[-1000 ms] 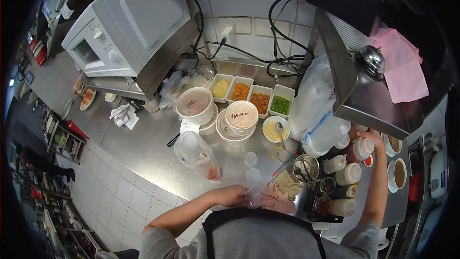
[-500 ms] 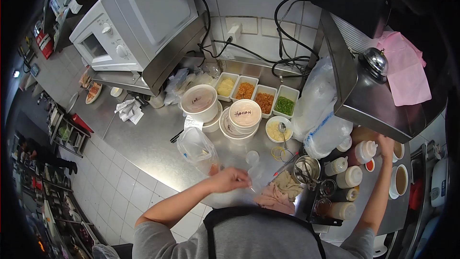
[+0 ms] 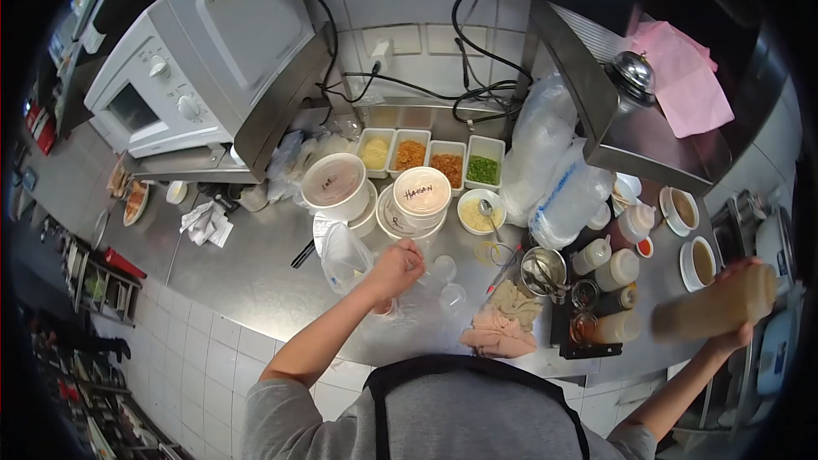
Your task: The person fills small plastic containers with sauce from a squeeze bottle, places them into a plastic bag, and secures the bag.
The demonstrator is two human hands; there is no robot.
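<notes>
My left hand (image 3: 396, 267) is closed in a pinch over the counter, with what looks like a piece of clear plastic (image 3: 414, 296) at its fingers. Small clear cups (image 3: 452, 297) lie to its right, and a white plastic bag (image 3: 343, 254) stands to its left. At the far right, my right hand (image 3: 734, 336) grips a large squeeze bottle (image 3: 714, 305) of tan sauce, tilted nearly on its side. Lidded round tubs stand beyond my left hand, one marked bowl (image 3: 422, 193) on top of another.
Several squeeze bottles (image 3: 617, 270) stand in a black rack. Soup cups (image 3: 700, 262) are at the right edge. White trays of toppings (image 3: 485, 162), a bowl with a spoon (image 3: 480, 211), a metal pot (image 3: 543, 270) and cloths (image 3: 503, 324) lie between. A microwave (image 3: 200, 60) sits back left.
My right hand has come away from the far bottles toward me and now holds the tan squeeze bottle. My left hand has moved forward toward the tubs. The camera view has shifted.
</notes>
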